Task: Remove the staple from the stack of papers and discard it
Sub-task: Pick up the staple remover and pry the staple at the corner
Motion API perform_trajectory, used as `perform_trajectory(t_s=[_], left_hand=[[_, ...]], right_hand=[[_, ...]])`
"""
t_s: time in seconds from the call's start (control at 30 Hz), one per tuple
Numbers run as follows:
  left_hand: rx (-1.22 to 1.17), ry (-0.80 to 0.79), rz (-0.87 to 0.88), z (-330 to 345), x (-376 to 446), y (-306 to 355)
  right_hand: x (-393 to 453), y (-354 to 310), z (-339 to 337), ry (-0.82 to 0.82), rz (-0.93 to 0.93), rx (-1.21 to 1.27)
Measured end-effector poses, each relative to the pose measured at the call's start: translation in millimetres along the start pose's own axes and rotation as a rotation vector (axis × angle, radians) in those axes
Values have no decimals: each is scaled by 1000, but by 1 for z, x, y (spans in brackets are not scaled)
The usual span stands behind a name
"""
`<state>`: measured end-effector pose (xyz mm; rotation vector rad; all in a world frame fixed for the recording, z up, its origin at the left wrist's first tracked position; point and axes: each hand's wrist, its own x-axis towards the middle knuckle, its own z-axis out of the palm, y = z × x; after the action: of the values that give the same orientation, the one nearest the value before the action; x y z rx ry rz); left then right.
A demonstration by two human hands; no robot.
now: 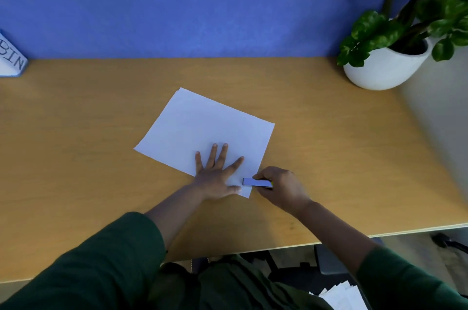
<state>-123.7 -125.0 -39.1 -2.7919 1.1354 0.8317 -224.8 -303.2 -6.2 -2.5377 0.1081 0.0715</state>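
A white stack of papers (202, 129) lies tilted in the middle of the wooden desk (76, 157). My left hand (217, 175) presses flat on its near corner with fingers spread. My right hand (281, 185) grips a small silver stapler-like metal tool (257, 182), whose tip meets the paper's near right corner beside my left thumb. The staple itself is too small to make out. A white container marked "BIN" (11, 58) stands at the far left edge of the desk.
A potted plant in a white pot (385, 69) sits at the back right corner. A blue partition wall (190, 5) runs behind the desk. Loose white papers (342, 297) lie below the desk's front edge, near a chair.
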Motion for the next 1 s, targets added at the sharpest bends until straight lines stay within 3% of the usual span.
perform_trajectory(t_s=[0.3,0.6,1.0], left_hand=[[39,-62,-30,1,4,1],[-20,-130,-36,-2,7,1],[50,-77,-47,4,9,0]], right_hand=[[4,0,9,48,-103,-20],[5,1,13,87,-67,241],[4,3,5,38,-172,-7]])
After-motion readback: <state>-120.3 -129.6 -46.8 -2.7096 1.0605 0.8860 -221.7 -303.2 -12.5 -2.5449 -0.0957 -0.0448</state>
